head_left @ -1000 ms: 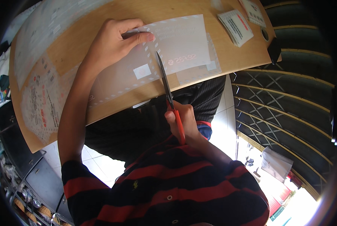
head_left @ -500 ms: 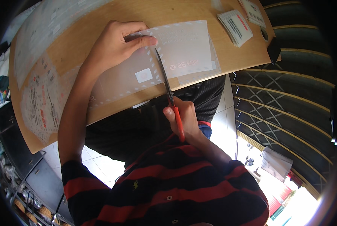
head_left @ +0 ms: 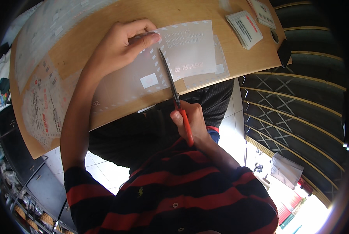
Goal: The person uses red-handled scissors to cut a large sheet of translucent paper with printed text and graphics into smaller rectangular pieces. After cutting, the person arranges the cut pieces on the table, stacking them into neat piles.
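Pinching the far edge of a translucent sheet (head_left: 190, 52) between thumb and forefinger, the left hand (head_left: 121, 45) has it reaching rightward and toward the body from those fingers. The right hand (head_left: 192, 117) has its fingers wrapped around the red handles of the scissors (head_left: 175, 93), whose dark blades point away along a striped band, tips just short of the left thumb. Beneath the left fingers is a wooden table (head_left: 256, 58); a stack of printed packets (head_left: 244, 30) lies well right of them, printed sheets (head_left: 41, 105) to their left. Right of both hands stands a dark lattice gate (head_left: 295, 105).
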